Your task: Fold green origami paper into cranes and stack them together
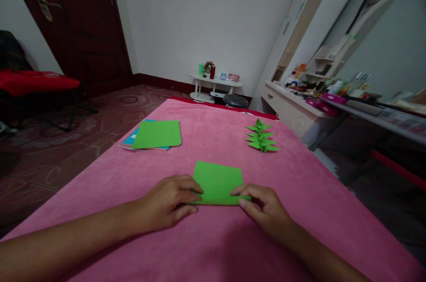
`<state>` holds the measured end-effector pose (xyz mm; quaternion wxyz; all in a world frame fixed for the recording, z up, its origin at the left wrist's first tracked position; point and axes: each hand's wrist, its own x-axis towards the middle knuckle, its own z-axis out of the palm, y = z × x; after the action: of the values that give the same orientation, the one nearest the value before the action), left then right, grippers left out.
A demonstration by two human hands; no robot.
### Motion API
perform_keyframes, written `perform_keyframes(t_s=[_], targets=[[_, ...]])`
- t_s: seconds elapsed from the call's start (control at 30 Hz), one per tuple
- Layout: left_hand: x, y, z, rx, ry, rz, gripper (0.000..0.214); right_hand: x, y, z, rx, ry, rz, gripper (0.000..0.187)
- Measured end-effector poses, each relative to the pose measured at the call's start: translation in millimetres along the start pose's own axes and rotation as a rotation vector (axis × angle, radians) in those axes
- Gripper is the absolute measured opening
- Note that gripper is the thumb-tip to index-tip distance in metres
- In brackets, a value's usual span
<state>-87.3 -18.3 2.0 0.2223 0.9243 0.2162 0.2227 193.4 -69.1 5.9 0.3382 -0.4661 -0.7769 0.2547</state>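
A sheet of green paper (218, 180) lies in front of me on the pink cover, its near edge turned up in a narrow fold. My left hand (169, 202) holds the left end of that fold, fingertips on the paper and thumb just in front of the edge. At the near right corner, my right hand (266, 206) pinches the fold between thumb and fingers. Farther off to the left is a stack of coloured paper (158, 134), green on top with blue beneath. Several folded green paper pieces (262, 138) stand in a row at the right.
The pink cover (213, 246) spreads under everything, with a red far edge. Beyond it stands a small white table (216, 80) bearing a cup and flowers. On the right is a dresser (293, 102) crowded with small items. A red seat (36, 81) stands at the left.
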Motion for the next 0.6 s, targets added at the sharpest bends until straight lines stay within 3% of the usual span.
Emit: perform_keyframes(t_s=[0.13,0.2,0.27,0.43,0.6], targets=[[15,-20,3.8,-0.232,0.041,-0.278,0.028,14,11,4,0.161,0.138,0.257,0.014],[27,-33,3.7,-0.281,0.066,-0.422,0.035,25,17,3,0.148,0.173,0.283,0.013],[36,-40,1.6,-0.167,0.106,-0.501,0.04,35,24,1,0.025,0.196,0.238,0.013],[46,-36,-4.5,0.239,0.146,-0.49,0.024,45,35,2,-0.279,0.215,0.227,0.014],[46,-43,-1.1,0.229,0.129,-0.522,0.025,49,37,3,-0.419,0.188,0.313,0.014]])
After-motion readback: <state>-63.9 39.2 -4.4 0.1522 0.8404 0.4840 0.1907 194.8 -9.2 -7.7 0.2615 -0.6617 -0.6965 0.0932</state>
